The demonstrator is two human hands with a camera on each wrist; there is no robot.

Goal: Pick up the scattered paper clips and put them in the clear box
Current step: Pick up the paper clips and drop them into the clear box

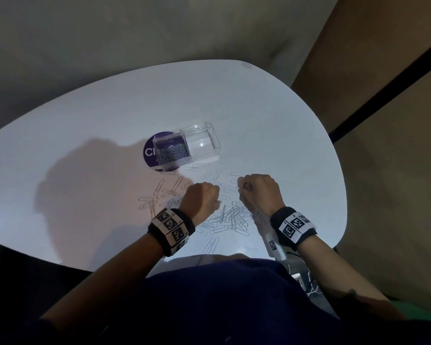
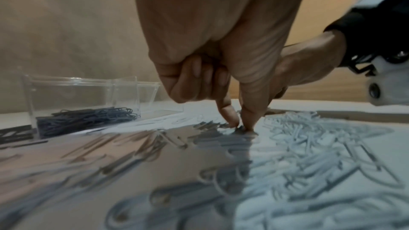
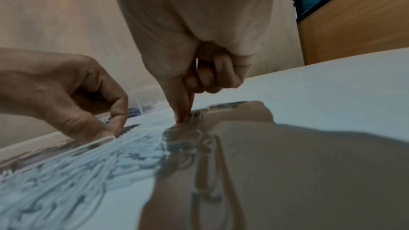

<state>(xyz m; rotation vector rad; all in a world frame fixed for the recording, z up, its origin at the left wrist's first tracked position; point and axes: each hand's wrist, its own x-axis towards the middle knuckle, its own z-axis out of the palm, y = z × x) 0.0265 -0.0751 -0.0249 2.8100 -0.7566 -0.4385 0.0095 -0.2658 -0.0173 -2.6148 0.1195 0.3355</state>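
Nearest the table's [image 1: 85, 135] front edge, a dense heap of scattered paper clips [image 1: 230, 219] is lying between the person's wrists, thinning into loose singles toward the middle. Just beyond it, the left hand [image 1: 202, 197] and right hand [image 1: 258, 190] are each pressing thumb and forefinger tips down onto the surface, other fingers curled in, likely because such flat clips need pinching; whether either is holding one I cannot tell. Farther in, the clear box [image 1: 186, 149] is standing open near the middle, partly filled, close for short carries, with open room toward the far and right edges
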